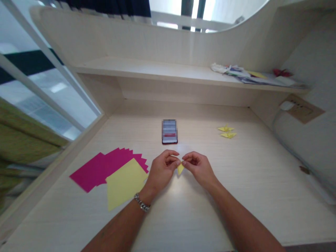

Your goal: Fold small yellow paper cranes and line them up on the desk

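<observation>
My left hand (162,169) and my right hand (198,166) meet over the middle of the pale wooden desk (236,196). Both pinch a small folded piece of yellow paper (180,168), whose tip hangs down between the fingertips. A metal bracelet sits on my left wrist. Just beyond the hands a phone (169,131) lies flat on the desk. To the left lie a yellow paper sheet (125,182) and a fan of magenta sheets (105,168) partly under it.
Two small yellow folded paper figures (227,132) rest at the right rear of the desk. A shelf (157,70) above holds a pile of papers (252,77) and a red folded figure (281,72). A wall socket with a white plug (287,105) is at the right.
</observation>
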The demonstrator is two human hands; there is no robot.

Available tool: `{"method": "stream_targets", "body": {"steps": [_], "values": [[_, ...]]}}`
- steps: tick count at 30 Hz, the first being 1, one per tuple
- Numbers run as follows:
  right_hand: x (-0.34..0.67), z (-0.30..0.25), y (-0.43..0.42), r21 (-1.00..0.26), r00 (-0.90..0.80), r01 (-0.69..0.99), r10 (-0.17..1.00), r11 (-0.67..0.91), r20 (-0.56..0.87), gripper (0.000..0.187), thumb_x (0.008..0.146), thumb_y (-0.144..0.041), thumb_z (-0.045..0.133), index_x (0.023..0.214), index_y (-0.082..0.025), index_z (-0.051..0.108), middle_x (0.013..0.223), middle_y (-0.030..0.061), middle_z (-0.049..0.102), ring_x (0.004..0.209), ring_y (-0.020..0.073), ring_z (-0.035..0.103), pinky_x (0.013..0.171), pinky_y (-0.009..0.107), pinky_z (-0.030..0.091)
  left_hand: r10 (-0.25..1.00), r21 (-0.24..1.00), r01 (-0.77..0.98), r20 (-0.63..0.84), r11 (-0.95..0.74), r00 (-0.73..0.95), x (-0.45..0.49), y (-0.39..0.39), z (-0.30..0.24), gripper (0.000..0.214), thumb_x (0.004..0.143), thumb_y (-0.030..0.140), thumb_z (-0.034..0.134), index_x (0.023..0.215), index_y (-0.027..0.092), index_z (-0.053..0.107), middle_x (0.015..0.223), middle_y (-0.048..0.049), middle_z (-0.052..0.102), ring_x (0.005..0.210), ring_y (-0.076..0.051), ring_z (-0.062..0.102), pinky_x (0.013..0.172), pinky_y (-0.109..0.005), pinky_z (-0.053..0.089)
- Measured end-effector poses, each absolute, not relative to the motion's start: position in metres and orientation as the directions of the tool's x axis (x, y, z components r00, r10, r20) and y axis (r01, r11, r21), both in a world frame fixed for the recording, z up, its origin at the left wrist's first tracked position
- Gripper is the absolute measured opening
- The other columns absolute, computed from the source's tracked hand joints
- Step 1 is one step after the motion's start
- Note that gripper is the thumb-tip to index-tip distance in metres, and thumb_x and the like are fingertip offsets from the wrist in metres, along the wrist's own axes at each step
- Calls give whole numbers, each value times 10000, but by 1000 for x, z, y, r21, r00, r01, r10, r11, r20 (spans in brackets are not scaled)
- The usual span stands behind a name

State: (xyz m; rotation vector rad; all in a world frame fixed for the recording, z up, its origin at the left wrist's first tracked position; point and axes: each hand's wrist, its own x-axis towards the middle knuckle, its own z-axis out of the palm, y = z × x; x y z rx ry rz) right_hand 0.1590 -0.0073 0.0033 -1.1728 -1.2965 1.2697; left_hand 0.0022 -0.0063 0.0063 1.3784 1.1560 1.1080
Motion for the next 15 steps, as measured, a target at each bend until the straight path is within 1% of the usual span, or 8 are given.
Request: {"method": "stream_targets", "body": {"steps": [2, 4, 5, 7, 9, 11, 13, 15], "values": [[158, 4, -6, -998, -40, 21, 998, 56, 55, 115, 684, -257, 685, 761, -185, 637, 692, 10, 636, 638, 145, 575, 605, 261, 453, 987, 995, 61, 63, -73, 149, 4, -6, 4, 271, 761, 261, 642, 1012, 170, 594, 835, -51, 705, 774, -174, 665, 702, -287, 509], [158, 4, -6, -995, 18, 19, 995, 101, 101, 114, 700, -259, 674, 783, -192, 634, 700, 8, 633, 641, 144, 573, 610, 261, 451, 979, 996, 61, 53, -67, 198, 4, -5, 2, 223, 761, 275, 643, 948, 155, 627, 822, -58, 700, 754, -173, 657, 696, -289, 507], [158, 4, -6, -994, 26, 12, 994, 110, 111, 137, 713, -260, 665, 830, -195, 636, 703, 6, 633, 640, 143, 574, 613, 261, 451, 975, 995, 79, 43, -61, 220, 4, -5, 2, 179, 768, 282, 635, 887, 148, 644, 783, -55, 695, 716, -169, 648, 675, -285, 502], [160, 6, -7, -995, -15, 3, 995, 103, 103, 236, 737, -269, 650, 963, -201, 631, 711, 2, 635, 642, 144, 581, 623, 266, 458, 969, 988, 139, 30, -66, 246, 3, -6, 3, 155, 787, 291, 606, 774, 146, 659, 693, -41, 674, 634, -157, 615, 617, -274, 479], [162, 7, -8, -995, -92, 57, 992, 87, 82, 263, 752, -288, 644, 998, -197, 640, 735, 13, 647, 672, 153, 595, 646, 277, 467, 967, 973, 208, 46, -100, 251, 2, -6, 5, 165, 791, 289, 593, 730, 157, 669, 663, -30, 665, 606, -154, 589, 582, -264, 452], [164, 9, -9, -981, -122, 168, 990, 94, 74, 172, 761, -299, 640, 887, -188, 678, 754, 29, 661, 702, 164, 601, 658, 282, 467, 964, 950, 279, 71, -143, 255, 1, -7, 9, 151, 785, 286, 599, 733, 173, 683, 687, -25, 678, 621, -160, 589, 577, -262, 440], [164, 10, -9, -961, -93, 252, 991, 113, 92, 122, 769, -293, 633, 766, -183, 688, 753, 36, 665, 720, 169, 598, 650, 278, 459, 965, 931, 324, 86, -167, 248, 1, -8, 11, 140, 785, 286, 600, 750, 186, 692, 719, -23, 692, 646, -169, 601, 590, -268, 445], [163, 10, -8, -961, -41, 251, 993, 115, 108, 120, 766, -290, 637, 740, -184, 690, 746, 35, 664, 730, 171, 597, 640, 273, 452, 970, 931, 322, 103, -173, 222, 2, -9, 12, 139, 797, 280, 587, 788, 191, 694, 766, -30, 703, 691, -179, 619, 628, -278, 462]]}}
